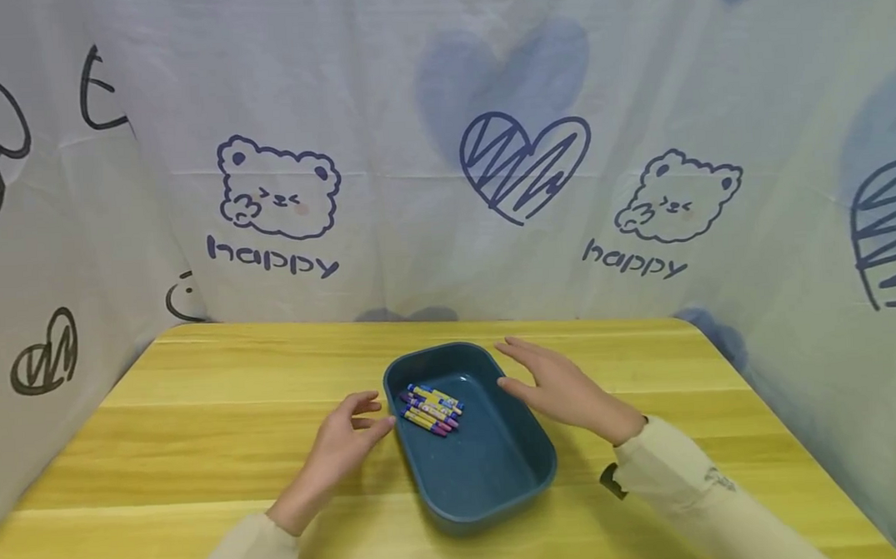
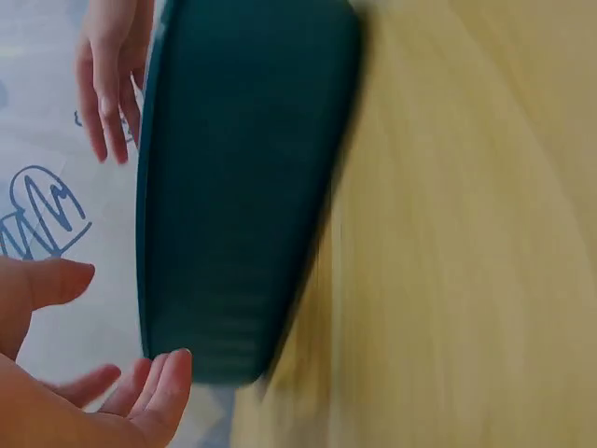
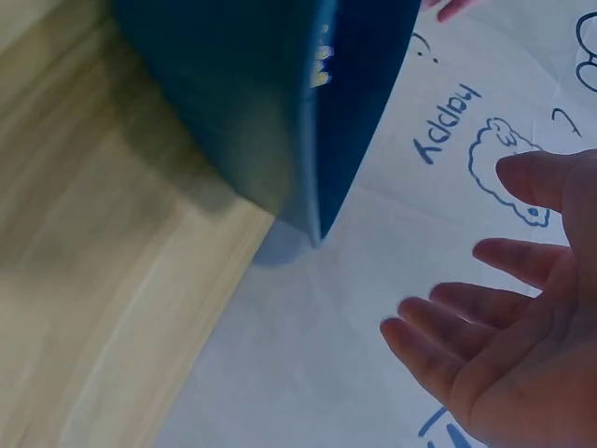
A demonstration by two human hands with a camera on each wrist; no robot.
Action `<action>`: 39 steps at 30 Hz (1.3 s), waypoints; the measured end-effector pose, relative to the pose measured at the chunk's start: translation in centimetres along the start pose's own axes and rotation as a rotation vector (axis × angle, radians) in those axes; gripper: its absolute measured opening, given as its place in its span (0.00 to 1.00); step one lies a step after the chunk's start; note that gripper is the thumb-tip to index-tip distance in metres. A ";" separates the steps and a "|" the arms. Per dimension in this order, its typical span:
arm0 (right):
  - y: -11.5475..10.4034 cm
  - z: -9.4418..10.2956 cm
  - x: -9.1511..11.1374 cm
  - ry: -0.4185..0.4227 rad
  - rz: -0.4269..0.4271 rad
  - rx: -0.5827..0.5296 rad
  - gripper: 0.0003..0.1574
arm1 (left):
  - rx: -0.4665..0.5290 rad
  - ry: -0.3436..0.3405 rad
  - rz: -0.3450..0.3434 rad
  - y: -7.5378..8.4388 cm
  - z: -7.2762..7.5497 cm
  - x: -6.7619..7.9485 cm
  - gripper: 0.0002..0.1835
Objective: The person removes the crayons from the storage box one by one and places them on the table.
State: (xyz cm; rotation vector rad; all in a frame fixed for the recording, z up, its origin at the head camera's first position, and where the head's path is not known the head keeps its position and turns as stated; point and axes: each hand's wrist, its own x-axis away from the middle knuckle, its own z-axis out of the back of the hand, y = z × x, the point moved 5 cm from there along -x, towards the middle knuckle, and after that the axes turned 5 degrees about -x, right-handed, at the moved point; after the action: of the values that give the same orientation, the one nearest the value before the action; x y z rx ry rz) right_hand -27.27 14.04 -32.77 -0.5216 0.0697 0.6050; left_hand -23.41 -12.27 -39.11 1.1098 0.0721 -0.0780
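Note:
A dark blue-green plastic bin (image 1: pixel 487 486) stands on the table, slightly turned. Several crayons (image 1: pixel 431 409) with yellow, blue and purple wrappers lie in a loose pile inside, toward its far left. My left hand (image 1: pixel 346 438) is beside the bin's left wall, fingers loosely bent and holding nothing; whether a fingertip touches the rim I cannot tell. On the other side my right hand (image 1: pixel 561 387) hovers by the far right rim with its fingers extended. In the right wrist view that hand (image 3: pixel 513 327) is apart from the bin (image 3: pixel 224 93), its palm bare.
The yellow wood-grain table (image 1: pixel 200 457) spreads around the bin on all sides. Behind it and along both sides hangs a white curtain (image 1: pixel 409 239) printed with hearts, bear faces and the word "happy". The table's back edge lies a short way past the bin.

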 end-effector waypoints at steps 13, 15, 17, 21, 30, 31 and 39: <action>-2.3 -0.1 -4.8 -0.111 -0.052 -0.113 0.30 | 0.591 -0.025 0.276 -2.0 -2.5 -0.3 0.27; -2.4 -0.3 -5.4 -0.117 -0.074 -0.146 0.31 | 0.618 -0.028 0.285 -2.2 -2.5 -0.3 0.27; -2.3 -0.6 -6.0 -0.113 -0.091 -0.177 0.30 | 0.650 -0.041 0.282 -2.2 -2.7 -0.3 0.27; -2.1 -1.2 -6.8 -0.094 -0.105 -0.252 0.29 | 0.724 -0.077 0.276 -2.1 -3.3 -0.2 0.25; -0.5 -3.7 -8.7 -0.044 -0.182 -0.384 0.23 | 0.796 -0.058 0.315 -2.2 -4.0 0.0 0.21; -0.3 -4.1 -8.8 -0.037 -0.193 -0.403 0.23 | 0.799 -0.057 0.313 -2.2 -4.0 0.0 0.20; 0.9 -6.8 -9.6 -0.017 -0.280 -0.512 0.19 | 0.812 -0.041 0.322 -2.3 -3.9 0.1 0.19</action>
State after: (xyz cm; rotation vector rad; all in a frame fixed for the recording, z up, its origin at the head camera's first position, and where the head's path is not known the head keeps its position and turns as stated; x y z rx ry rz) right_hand -35.07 6.27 -37.03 -1.0036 -0.1773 0.3480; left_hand -23.61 -9.76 -42.87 1.9149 -0.1934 0.1755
